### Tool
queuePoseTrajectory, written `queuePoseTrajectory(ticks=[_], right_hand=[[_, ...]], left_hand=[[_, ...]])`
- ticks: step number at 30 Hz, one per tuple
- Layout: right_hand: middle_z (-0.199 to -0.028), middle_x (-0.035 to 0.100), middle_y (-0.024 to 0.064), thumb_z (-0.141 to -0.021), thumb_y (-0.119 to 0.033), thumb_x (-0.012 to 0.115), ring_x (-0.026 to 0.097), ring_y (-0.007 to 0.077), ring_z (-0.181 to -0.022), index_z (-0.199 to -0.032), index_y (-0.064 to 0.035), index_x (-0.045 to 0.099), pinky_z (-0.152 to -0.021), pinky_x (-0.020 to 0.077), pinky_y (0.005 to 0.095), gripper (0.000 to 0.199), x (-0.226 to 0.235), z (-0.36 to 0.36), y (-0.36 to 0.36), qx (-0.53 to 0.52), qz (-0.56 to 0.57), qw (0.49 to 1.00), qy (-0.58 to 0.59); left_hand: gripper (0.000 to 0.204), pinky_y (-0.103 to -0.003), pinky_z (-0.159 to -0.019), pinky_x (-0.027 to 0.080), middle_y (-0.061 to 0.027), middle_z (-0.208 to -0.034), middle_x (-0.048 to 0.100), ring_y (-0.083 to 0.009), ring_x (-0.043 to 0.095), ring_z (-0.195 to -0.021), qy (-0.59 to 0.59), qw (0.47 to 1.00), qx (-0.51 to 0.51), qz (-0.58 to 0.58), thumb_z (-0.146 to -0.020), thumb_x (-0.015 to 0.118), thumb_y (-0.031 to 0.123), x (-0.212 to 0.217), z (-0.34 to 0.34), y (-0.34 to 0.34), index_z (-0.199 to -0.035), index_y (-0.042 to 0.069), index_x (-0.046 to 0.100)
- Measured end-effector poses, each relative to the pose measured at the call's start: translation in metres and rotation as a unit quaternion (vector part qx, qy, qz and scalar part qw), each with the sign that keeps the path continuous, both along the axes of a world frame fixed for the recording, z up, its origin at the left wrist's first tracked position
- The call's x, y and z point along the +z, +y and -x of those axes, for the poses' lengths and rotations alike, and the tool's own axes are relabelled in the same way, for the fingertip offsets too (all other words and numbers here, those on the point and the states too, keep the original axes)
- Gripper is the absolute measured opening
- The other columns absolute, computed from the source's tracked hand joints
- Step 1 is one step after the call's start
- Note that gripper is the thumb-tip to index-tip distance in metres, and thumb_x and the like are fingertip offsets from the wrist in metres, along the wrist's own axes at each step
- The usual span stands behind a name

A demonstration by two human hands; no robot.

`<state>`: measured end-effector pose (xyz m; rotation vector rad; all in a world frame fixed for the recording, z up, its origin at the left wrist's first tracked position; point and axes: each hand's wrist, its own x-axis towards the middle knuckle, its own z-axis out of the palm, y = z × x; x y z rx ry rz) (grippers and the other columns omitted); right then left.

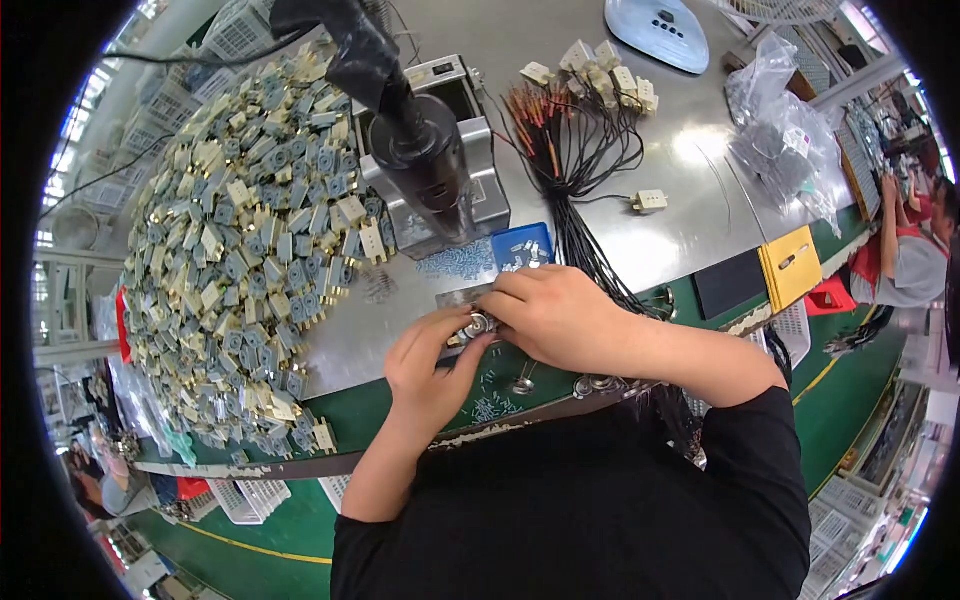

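Left grip (424,368) pinches a shiny, rounded metallic part (481,324).

Got a pale-blue rounded panel (658,30) toward the metal workbench (675,262)'s far edge, crumpled clear plastic bags (775,150) rightward, flat black pad (728,284) plus yellow rectangular case (797,270) along the near edge.

One blue tray (512,236), one yellow panel (801,249)

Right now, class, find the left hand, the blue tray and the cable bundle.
Left hand (417,375), head view: its back.
Blue tray (521,233), head view: bare far edge.
Cable bundle (561,190), head view: gathered middle.
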<state>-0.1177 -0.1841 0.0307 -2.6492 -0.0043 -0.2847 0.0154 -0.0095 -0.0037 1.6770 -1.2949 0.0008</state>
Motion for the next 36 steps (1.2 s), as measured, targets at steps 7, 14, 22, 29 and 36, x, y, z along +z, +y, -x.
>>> queuePoseTrajectory(ticks=[7, 14, 22, 29, 36], right_hand=[[-0.094, 0.065, 0.0063, -0.08, -0.019, 0.078, 0.071, 0.027, -0.086, -0.104, -0.0071, 0.065, -0.074, 0.0581, 0.0371, 0.031, 0.002, 0.001, -0.005, 0.006, 0.04, 0.999, -0.01], [-0.093, 0.071, 0.0107, -0.072, -0.029, 0.089, 0.07, 0.0295, -0.08, -0.115, -0.0023, 0.067, -0.073, 0.0568, 0.0406, 0.056, 0.023, 0.002, -0.073, -0.003, 0.098, 0.983, -0.157], [-0.082, 0.069, 0.0143, -0.096, -0.034, 0.074, 0.064, 0.0246, -0.07, -0.104, 0.002, 0.072, -0.066, 0.05, 0.0353, 0.037, -0.007, -0.043, -0.24, -0.431, 0.129, 0.859, -0.243], [-0.077, 0.066, 0.0068, -0.096, -0.034, 0.076, 0.06, 0.0125, -0.07, -0.103, 0.0034, 0.072, -0.066, 0.0491, 0.0301, 0.038, 0.0, -0.026, -0.225, -0.442, -0.015, 0.849, -0.288], [-0.081, 0.066, 0.0178, -0.094, -0.01, 0.07, 0.065, 0.0335, -0.074, -0.096, 0.0029, 0.067, -0.07, 0.0512, 0.0408, 0.014, 0.024, 0.024, -0.099, -0.122, -0.101, 0.982, 0.104]], left_hand=[[0.039, -0.035, -0.079, 0.059, -0.0126, -0.1, 0.078, -0.0293, 0.077, -0.09, -0.032, 0.997, 0.035, -0.064, -0.072, 0.094, 0.009, 0.025, 0.008, 0.004, -0.104, 0.002, 0.073], [0.065, -0.039, -0.082, 0.059, -0.0152, -0.112, 0.076, -0.0301, 0.075, -0.095, 0.0, 0.999, -0.042, -0.021, -0.071, 0.096, 0.026, 0.042, -0.002, -0.004, -0.123, -0.001, 0.068], [0.06, -0.036, -0.076, 0.056, -0.0074, -0.1, 0.074, -0.026, 0.073, -0.087, -0.008, 0.959, -0.222, -0.174, -0.074, 0.092, 0.04, 0.019, 0.009, -0.013, -0.12, 0.007, 0.07], [0.051, -0.036, -0.071, 0.055, -0.006, -0.09, 0.072, -0.0256, 0.071, -0.079, 0.026, 0.954, -0.237, -0.179, -0.078, 0.09, 0.032, 0.0, 0.013, -0.008, -0.119, 0.007, 0.071], [0.041, -0.032, -0.066, 0.053, -0.0045, -0.083, 0.068, -0.0207, 0.066, -0.07, 0.131, 0.949, -0.249, -0.143, -0.08, 0.089, 0.019, -0.003, 0.015, -0.007, -0.115, 0.006, 0.072]])
